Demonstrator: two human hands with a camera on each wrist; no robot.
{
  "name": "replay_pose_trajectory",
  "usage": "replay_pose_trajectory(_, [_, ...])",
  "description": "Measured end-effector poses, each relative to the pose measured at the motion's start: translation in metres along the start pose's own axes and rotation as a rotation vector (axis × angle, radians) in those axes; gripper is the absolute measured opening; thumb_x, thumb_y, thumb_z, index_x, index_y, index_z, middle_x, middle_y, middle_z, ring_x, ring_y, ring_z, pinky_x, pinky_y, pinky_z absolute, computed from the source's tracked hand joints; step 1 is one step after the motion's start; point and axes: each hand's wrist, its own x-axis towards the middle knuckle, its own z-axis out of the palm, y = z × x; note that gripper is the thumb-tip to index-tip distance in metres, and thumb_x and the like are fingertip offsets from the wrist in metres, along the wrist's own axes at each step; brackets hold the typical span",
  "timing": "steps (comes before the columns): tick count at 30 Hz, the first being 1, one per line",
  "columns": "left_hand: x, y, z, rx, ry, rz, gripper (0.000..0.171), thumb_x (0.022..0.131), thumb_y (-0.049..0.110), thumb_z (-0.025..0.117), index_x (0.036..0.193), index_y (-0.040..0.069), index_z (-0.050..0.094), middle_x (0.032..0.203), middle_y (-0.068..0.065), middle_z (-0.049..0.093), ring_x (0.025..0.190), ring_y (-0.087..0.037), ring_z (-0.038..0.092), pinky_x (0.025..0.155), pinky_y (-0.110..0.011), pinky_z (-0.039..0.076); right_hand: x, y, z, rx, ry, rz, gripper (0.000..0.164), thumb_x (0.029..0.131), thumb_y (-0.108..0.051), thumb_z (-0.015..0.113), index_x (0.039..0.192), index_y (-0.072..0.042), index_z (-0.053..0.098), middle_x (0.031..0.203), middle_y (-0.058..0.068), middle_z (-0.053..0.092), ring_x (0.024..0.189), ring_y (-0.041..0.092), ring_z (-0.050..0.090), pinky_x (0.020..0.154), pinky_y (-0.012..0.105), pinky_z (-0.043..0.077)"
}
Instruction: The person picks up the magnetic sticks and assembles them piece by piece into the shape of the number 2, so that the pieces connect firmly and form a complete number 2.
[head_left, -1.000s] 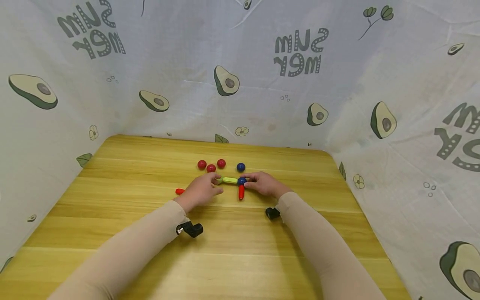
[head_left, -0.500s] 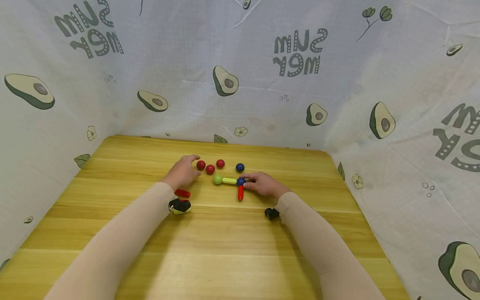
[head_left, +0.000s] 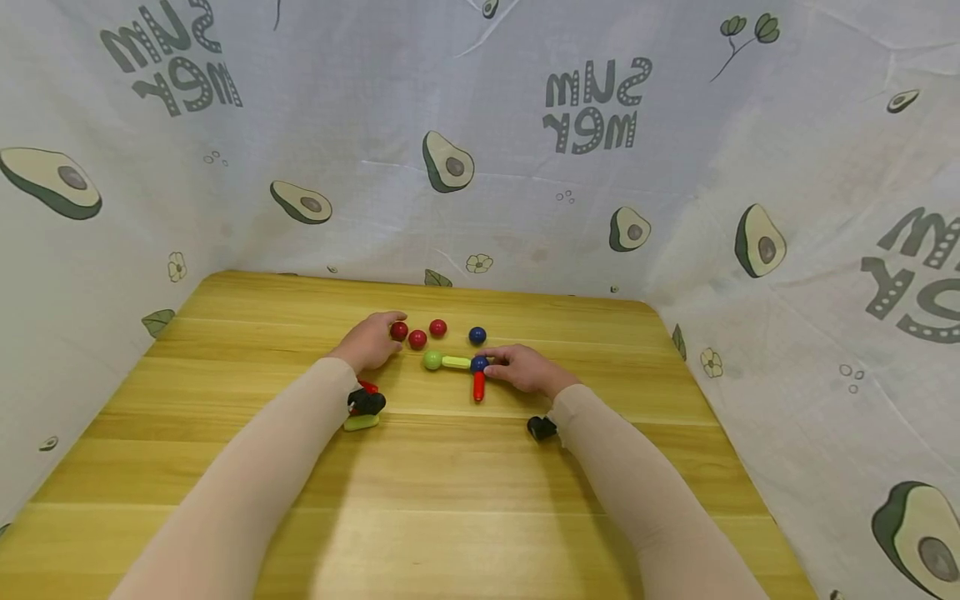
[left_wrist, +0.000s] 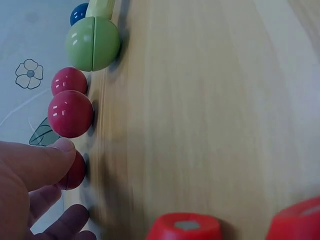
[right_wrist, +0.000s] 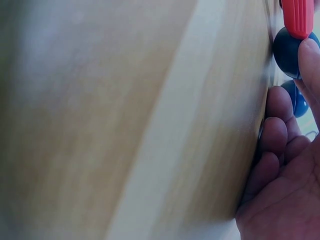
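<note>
My left hand [head_left: 369,340] has its thumb and fingers around the leftmost red ball [head_left: 399,332]; in the left wrist view the thumb [left_wrist: 47,160] covers part of that ball [left_wrist: 75,172]. Two more red balls [head_left: 417,339] lie just right of it. My right hand [head_left: 525,369] pinches a blue ball [head_left: 479,364] between thumb and fingers. Joined to this ball are a yellow-green stick [head_left: 456,362], which ends in a green ball [head_left: 432,360], and a red stick [head_left: 478,387] pointing toward me. The right wrist view shows the thumb against the blue ball [right_wrist: 289,52].
A loose blue ball [head_left: 477,336] lies behind the joined pieces. Red sticks [head_left: 368,387] and a yellow-green stick [head_left: 362,423] lie under my left wrist, partly hidden by its camera. Printed cloth [head_left: 375,225] hangs behind the wooden table [head_left: 420,500].
My left hand has left the green ball and moved left and away from me to the leftmost red ball. The right hand keeps its hold on the blue ball.
</note>
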Motion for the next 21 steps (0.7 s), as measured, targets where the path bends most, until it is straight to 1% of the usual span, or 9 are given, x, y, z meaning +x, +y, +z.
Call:
replay_pose_trajectory(4, [0.0044,-0.0012,0.0014,0.001,-0.004,0.001,0.057,0.106,0.016,0.063,0.160,0.011,0.044,0.163,-0.022,0.043,0.153,-0.042,0.039,0.126,-0.056,0.031,0.0002,-0.0003,-0.0001,0.001,0.004,-0.004,0.043,0.108,-0.033,0.060,0.150,-0.024,0.060,0.113,0.008,0.064,0.094,0.022,0.054,0.090,0.036,0.044])
replay_pose_trajectory(8, [0.0064,-0.0027,0.0018,-0.008,-0.003,-0.017,0.054,0.107,0.017,0.061,0.159,0.013,0.046,0.162,-0.020,0.045,0.152,-0.042,0.040,0.126,-0.056,0.032,0.0004,-0.0010,-0.0002,0.003,0.005,-0.008,0.042,0.108,-0.033,0.061,0.149,-0.024,0.061,0.111,0.007,0.065,0.092,0.021,0.054,0.087,0.034,0.044])
replay_pose_trajectory(12, [0.0066,-0.0036,0.0024,-0.016,0.009,-0.036,0.050,0.107,0.017,0.061,0.156,0.013,0.050,0.160,-0.020,0.048,0.149,-0.041,0.044,0.124,-0.055,0.034,0.0011,-0.0004,0.0000,0.009,0.007,-0.006,0.042,0.108,-0.033,0.061,0.149,-0.025,0.061,0.110,0.007,0.065,0.091,0.021,0.054,0.085,0.034,0.043])
replay_pose_trajectory(14, [0.0062,-0.0039,0.0027,-0.016,0.018,-0.048,0.047,0.107,0.017,0.061,0.153,0.012,0.053,0.157,-0.020,0.051,0.146,-0.040,0.048,0.123,-0.055,0.036,0.0014,0.0001,0.0000,0.006,0.006,-0.005,0.043,0.108,-0.033,0.061,0.150,-0.024,0.061,0.112,0.007,0.066,0.092,0.021,0.054,0.087,0.035,0.044])
replay_pose_trajectory(17, [0.0053,-0.0049,0.0031,-0.023,0.029,-0.073,0.043,0.107,0.017,0.062,0.149,0.012,0.056,0.152,-0.019,0.056,0.140,-0.039,0.052,0.121,-0.054,0.039,0.0015,0.0006,0.0002,0.005,0.006,-0.005,0.044,0.108,-0.033,0.061,0.150,-0.024,0.060,0.116,0.008,0.067,0.096,0.022,0.056,0.093,0.038,0.047])
replay_pose_trajectory(21, [0.0051,-0.0071,0.0034,-0.031,0.035,-0.093,0.041,0.107,0.018,0.062,0.148,0.012,0.057,0.147,-0.018,0.059,0.134,-0.037,0.055,0.120,-0.053,0.040,0.0012,0.0007,0.0005,0.006,0.004,-0.003,0.044,0.108,-0.032,0.062,0.151,-0.023,0.059,0.119,0.009,0.068,0.100,0.023,0.057,0.100,0.043,0.048])
